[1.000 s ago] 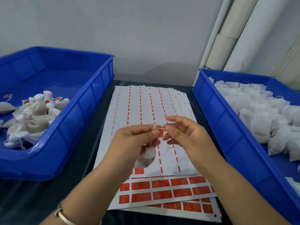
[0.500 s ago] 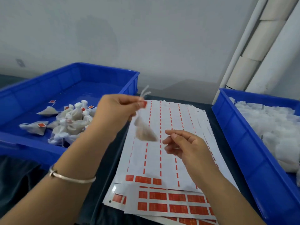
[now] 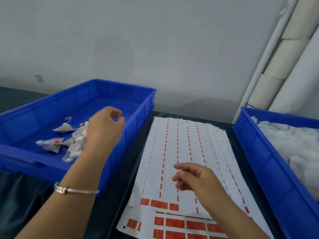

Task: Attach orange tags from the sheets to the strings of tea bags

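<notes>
- Two blue bins flank the work, and the count in each gives a fair read on progress: only a small share looks done.
- Under and just left of the left hand (image 3: 105, 128), the left bin (image 3: 120, 87) holds a small cluster of tagged tea bags (image 3: 72, 142), several showing an orange tag on the string; most of that bin's floor is bare blue.
- Out past the right hand (image 3: 195, 178), the right bin (image 3: 269, 163) is heaped with untagged tea bags (image 3: 293, 144), white and packed together. I would judge that most of the job lies there.
- Between the hands and running away from them lies the stack of tag sheets (image 3: 181, 152). The top sheet is nearly stripped, with only thin orange dashes down its columns and a few orange tags (image 3: 158, 203) left in its nearest row.
- Sheets beneath it, toward the person's body, still show full rows of tags, so supply is not the limit.
- The left hand hovers over the tagged cluster with fingers loosely curled and nothing in them that I can make out.
- The right hand floats above the top sheet, fingers relaxed and partly bent, also carrying nothing.
- My guess is that the next move calls for a fresh bag from the right bin.
</notes>
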The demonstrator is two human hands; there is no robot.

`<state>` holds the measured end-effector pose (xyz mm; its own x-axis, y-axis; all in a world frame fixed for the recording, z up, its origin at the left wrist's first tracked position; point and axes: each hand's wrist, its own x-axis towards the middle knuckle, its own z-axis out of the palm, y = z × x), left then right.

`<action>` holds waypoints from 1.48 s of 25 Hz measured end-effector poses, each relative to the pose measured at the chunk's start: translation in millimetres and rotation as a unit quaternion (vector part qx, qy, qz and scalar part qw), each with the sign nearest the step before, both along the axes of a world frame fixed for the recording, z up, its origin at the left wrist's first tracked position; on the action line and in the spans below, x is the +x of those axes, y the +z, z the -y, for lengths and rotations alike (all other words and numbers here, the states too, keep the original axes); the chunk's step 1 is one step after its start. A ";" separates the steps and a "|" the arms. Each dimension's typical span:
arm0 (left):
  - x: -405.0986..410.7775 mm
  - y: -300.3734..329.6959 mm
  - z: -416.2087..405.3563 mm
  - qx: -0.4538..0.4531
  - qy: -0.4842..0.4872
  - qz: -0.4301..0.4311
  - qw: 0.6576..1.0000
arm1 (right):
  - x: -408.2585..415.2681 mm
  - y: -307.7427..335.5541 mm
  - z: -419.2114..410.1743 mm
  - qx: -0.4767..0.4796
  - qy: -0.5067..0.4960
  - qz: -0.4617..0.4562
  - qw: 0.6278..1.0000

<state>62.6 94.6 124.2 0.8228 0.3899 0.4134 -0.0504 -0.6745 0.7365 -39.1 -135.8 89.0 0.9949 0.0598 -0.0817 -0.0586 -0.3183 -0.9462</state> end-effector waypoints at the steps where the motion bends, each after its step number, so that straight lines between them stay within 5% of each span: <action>1: -6.6 -10.0 17.4 0.010 -0.045 -0.007 0.999 | -2.1 9.5 12.0 -0.009 -0.009 0.011 1.000; 6: -46.8 -84.9 121.2 0.148 -0.323 -0.176 0.918 | -6.5 52.9 121.4 -0.055 -0.176 0.069 0.980; 10: -73.0 -115.6 166.0 0.231 -0.357 -0.189 0.885 | 2.2 42.4 246.3 -0.280 -0.311 -0.069 0.906; 14: -86.5 -128.3 173.8 0.320 -0.400 -0.185 0.839 | -0.6 -6.1 315.3 -0.476 -0.173 -0.240 0.828; 20: -83.9 -135.1 168.2 0.350 -0.430 -0.199 0.808 | 44.0 -21.4 322.4 -0.515 -0.202 -0.164 0.817; 24: -81.4 -138.4 166.7 0.349 -0.435 -0.209 0.803 | 56.3 -33.1 338.1 -0.545 -0.248 -0.217 0.771; 29: -82.0 -141.1 167.5 0.344 -0.421 -0.193 0.817 | 49.9 -7.8 336.1 -0.482 -0.338 -0.167 0.791; 34: -88.5 -126.6 168.1 0.314 -0.417 -0.204 0.828 | 20.9 66.8 264.0 -0.335 -0.352 0.110 0.867; 37: -91.8 -96.6 167.7 0.184 -0.410 -0.217 0.867 | -1.2 92.3 195.4 -0.222 -0.295 0.168 0.914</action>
<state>-29.2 -73.1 27.5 0.8705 -0.4911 -0.0311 -0.3956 -0.7360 0.5494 -40.4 -331.1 181.2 0.8162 -0.4603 0.3492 -0.0739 -0.6826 -0.7270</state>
